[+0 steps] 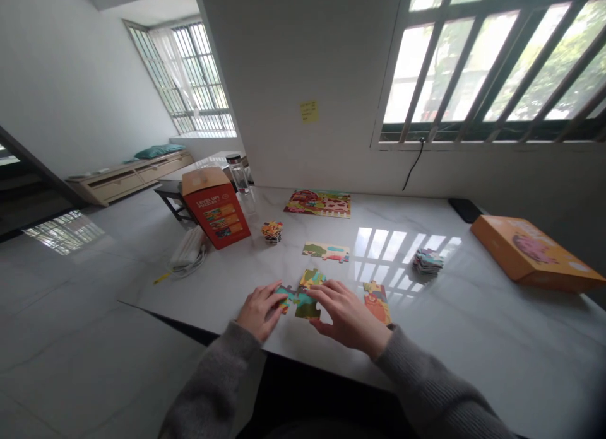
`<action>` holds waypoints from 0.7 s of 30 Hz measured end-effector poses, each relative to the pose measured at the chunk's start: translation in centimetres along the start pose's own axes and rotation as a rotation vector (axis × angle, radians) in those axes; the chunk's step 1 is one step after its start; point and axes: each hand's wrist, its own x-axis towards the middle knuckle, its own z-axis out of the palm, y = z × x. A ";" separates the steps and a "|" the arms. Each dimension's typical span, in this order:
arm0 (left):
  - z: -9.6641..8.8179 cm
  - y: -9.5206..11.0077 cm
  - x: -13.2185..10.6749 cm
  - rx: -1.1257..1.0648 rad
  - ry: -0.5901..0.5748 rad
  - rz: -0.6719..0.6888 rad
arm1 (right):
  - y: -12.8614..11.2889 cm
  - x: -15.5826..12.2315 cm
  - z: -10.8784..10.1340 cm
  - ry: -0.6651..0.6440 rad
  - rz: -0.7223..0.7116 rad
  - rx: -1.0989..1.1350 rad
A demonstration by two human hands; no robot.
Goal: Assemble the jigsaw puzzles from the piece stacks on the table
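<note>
Left hand [258, 308] curved at teal puzzle piece [289, 296], right hand [344, 311] over green piece [307, 308], whether either grips cannot be told, red box [215, 213] upright farther left.

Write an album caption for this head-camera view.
Left hand and right hand at colourful puzzle pieces on a marbled table, flanked by a red box and an orange box.

Yellow note [309, 111] on white wall [326, 54], black cable [413, 166] below barred window [492, 67], dark-capped clear bottle [238, 175].
</note>
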 end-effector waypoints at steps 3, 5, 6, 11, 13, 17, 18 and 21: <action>0.2 0.4 -0.8 0.084 -0.070 0.011 | -1.4 -0.7 1.3 -0.009 0.025 0.006; 0.4 0.6 -1.1 0.094 -0.074 0.013 | -2.0 -1.1 2.2 0.010 0.063 -0.013; 0.4 0.7 -1.2 0.095 -0.074 0.015 | -2.1 -1.4 2.6 0.019 0.083 -0.030; 0.2 1.2 -2.0 0.100 -0.074 0.045 | -2.6 -2.3 4.6 0.063 0.154 -0.146; 0.2 1.3 -2.1 0.088 -0.071 0.070 | -2.6 -2.4 5.0 0.060 0.170 -0.178; 0.2 1.1 -2.1 0.031 -0.068 0.131 | -2.7 -2.4 5.3 0.019 0.194 -0.204; 0.3 1.1 -2.1 0.016 -0.064 0.143 | -2.8 -2.4 5.2 0.013 0.196 -0.205; 0.3 0.9 -2.1 -0.002 -0.055 0.168 | -2.8 -2.3 5.2 0.000 0.198 -0.199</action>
